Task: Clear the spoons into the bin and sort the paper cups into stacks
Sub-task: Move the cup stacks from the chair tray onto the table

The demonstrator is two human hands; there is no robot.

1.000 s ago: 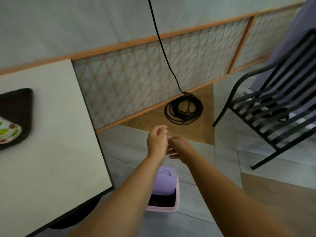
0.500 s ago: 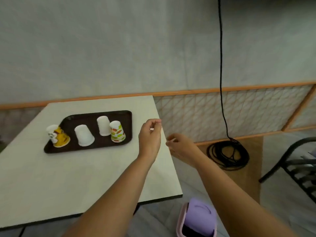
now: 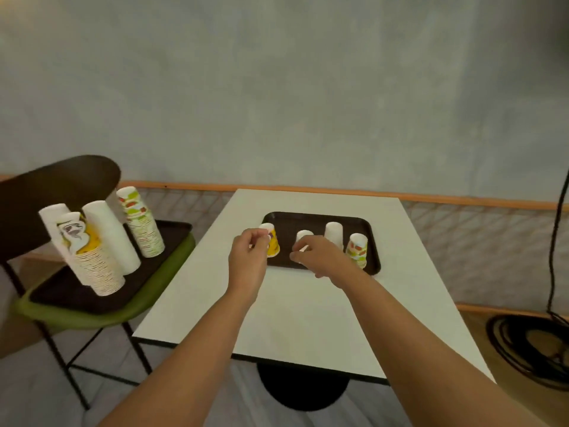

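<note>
A dark tray [image 3: 374, 266] on the white table [image 3: 295, 318] holds several upside-down paper cups: a yellow-patterned cup [image 3: 272, 246], a short white cup [image 3: 304, 235], a taller white cup [image 3: 334, 234] and a green-and-red cup [image 3: 357, 249]. My left hand [image 3: 248, 257] hovers just in front of the yellow cup with curled fingers, thumb against fingertip, and nothing visible in it. My right hand [image 3: 318, 257] hovers in front of the short white cup, its fingers also curled, with nothing clearly held. No spoons or bin show.
A green-seated chair [image 3: 101, 312] at the left carries a second dark tray [image 3: 61, 291] with tall cup stacks: white [image 3: 114, 238], yellow-patterned [image 3: 92, 263], green-and-red [image 3: 141, 226]. A coiled black cable [image 3: 529, 346] lies on the floor at the right.
My view has swung left from the bin on the floor to the table. Both hands have moved over the table up to the tray's near edge. The chair with cup stacks has come into view.
</note>
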